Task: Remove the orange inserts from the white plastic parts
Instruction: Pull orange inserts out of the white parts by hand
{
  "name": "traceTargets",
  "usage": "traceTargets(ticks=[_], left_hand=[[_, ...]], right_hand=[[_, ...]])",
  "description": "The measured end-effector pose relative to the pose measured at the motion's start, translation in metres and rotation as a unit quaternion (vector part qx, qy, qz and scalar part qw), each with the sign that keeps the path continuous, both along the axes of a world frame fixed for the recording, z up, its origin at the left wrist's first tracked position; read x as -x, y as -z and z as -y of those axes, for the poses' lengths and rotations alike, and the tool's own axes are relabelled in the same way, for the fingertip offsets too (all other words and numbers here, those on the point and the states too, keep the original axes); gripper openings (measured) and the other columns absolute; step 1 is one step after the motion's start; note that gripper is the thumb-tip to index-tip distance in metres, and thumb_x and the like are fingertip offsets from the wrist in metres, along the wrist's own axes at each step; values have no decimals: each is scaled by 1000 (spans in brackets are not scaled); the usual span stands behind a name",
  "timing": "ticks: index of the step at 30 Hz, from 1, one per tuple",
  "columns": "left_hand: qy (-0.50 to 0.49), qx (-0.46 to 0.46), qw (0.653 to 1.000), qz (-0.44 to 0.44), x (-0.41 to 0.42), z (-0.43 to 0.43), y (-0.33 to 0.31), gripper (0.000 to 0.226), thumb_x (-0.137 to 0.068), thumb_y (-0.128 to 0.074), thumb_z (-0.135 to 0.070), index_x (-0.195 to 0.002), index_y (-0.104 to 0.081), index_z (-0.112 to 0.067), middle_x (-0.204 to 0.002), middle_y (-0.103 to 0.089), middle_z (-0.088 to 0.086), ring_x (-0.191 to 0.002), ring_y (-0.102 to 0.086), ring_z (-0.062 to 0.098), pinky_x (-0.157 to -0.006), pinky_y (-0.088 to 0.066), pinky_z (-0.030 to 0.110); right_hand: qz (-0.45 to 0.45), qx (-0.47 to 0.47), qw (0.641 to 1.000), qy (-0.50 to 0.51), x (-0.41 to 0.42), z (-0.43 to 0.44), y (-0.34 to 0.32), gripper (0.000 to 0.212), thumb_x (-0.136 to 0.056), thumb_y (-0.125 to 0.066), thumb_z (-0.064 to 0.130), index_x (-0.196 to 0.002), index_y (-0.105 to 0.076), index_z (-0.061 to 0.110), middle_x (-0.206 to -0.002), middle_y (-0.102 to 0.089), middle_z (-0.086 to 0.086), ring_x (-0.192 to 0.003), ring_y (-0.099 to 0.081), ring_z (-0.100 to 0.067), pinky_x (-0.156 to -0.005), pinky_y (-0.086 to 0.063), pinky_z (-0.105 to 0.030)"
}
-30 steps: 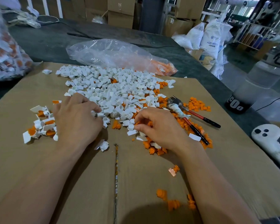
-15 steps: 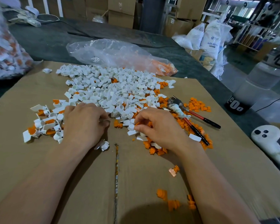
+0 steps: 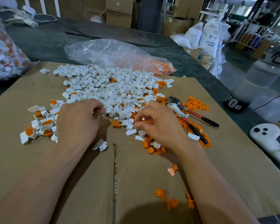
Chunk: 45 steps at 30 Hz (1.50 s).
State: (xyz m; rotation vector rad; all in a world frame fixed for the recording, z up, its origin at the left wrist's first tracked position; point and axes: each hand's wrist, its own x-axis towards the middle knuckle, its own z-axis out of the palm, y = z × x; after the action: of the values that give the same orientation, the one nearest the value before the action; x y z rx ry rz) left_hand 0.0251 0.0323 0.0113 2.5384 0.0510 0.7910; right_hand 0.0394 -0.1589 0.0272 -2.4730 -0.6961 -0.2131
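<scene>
white sack point(image 3: 212, 32), "ABS RESIN" (last letter cut)

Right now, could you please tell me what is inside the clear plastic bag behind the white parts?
Orange pieces show through the clear plastic bag at its right end. Folds and glare hide whether anything else lies inside.

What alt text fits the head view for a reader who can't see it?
The left hand and right hand, fingers curled, work at the near edge of a pile of white plastic parts on a cardboard sheet. Loose orange inserts and red-handled pliers lie to the pile's right.
</scene>
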Motion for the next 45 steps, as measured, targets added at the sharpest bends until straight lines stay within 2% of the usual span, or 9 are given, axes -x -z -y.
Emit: traceTargets(ticks=[3,5,8,13,17,21,29,37,45], left_hand=[[42,117,992,23,5,7,-3,16,-87,-62,-19,-100,-68,-12,-92,-69,3,-77,-65,23,-74,-48,33],[90,177,980,20,8,13,-3,14,-85,-64,-15,-98,-68,-14,-87,-66,-8,-73,-65,12,-72,-47,14],[155,157,975,36,13,22,-1,14,-79,-70,-7,-92,-69,-11,-80,-58,-17,-70,-59,-2,-68,-37,-3],[193,116,974,27,14,24,4,26,-70,-76,-1,-92,-70,-12,-78,-60,-7,-72,-60,12,-68,-44,13],[183,200,962,25,14,26,1,35,-69,-77,-1,-90,-66,-26,-79,-58,-18,-76,-61,2,-70,-41,2],[187,219,957,35,16,29,-1,25,-76,-71,-2,-89,-66,-22,-84,-55,-20,-81,-55,-17,-71,-39,-1],[140,291,944,-73,12,27,-2,21,-79,-71,-13,-78,-63,-32,-75,-66,-12,-66,-63,0,-57,-45,7],[172,395,893,-130,9,29,0,15,-86,-60,-3,-74,-57,-11,-60,-68,0,-58,-68,16,-57,-56,29],[133,483,855,-135,6,27,-14,16,-77,-67,8,-72,-59,-6,-53,-60,8,-49,-65,15,-58,-57,26]], right_hand=[[25,-29,999,26,0,1,0,6,-82,-67,24,-85,-68,18,-70,-49,13,-66,-46,-3,-61,-41,-24],[10,-66,997,33,1,-1,-1,5,-84,-66,23,-84,-65,19,-68,-55,11,-64,-50,-5,-62,-46,-27],[-36,-124,991,22,3,-7,-1,12,-88,-60,19,-80,-54,25,-69,-60,10,-67,-60,-6,-67,-51,-30],[-86,-188,978,-13,6,-15,-1,20,-93,-52,13,-80,-47,28,-64,-60,18,-63,-58,6,-60,-45,-13],[-112,-202,972,-32,5,-19,2,26,-91,-54,11,-78,-48,32,-93,-68,1,-84,-63,-8,-76,-52,-31],[-106,-217,970,-28,5,-20,5,28,-89,-57,8,-78,-51,32,-87,-64,7,-85,-62,-9,-75,-52,-27],[-81,-229,970,-18,3,-19,7,5,-87,-59,7,-85,-59,12,-94,-66,2,-93,-62,-14,-82,-51,-40],[-65,-219,973,-17,2,-22,7,2,-88,-59,9,-89,-59,11,-95,-62,5,-95,-59,-5,-80,-49,-21],[62,-163,984,18,-4,-29,7,6,-84,-64,13,-81,-62,8,-76,-51,8,-70,-45,1,-63,-36,-13]])
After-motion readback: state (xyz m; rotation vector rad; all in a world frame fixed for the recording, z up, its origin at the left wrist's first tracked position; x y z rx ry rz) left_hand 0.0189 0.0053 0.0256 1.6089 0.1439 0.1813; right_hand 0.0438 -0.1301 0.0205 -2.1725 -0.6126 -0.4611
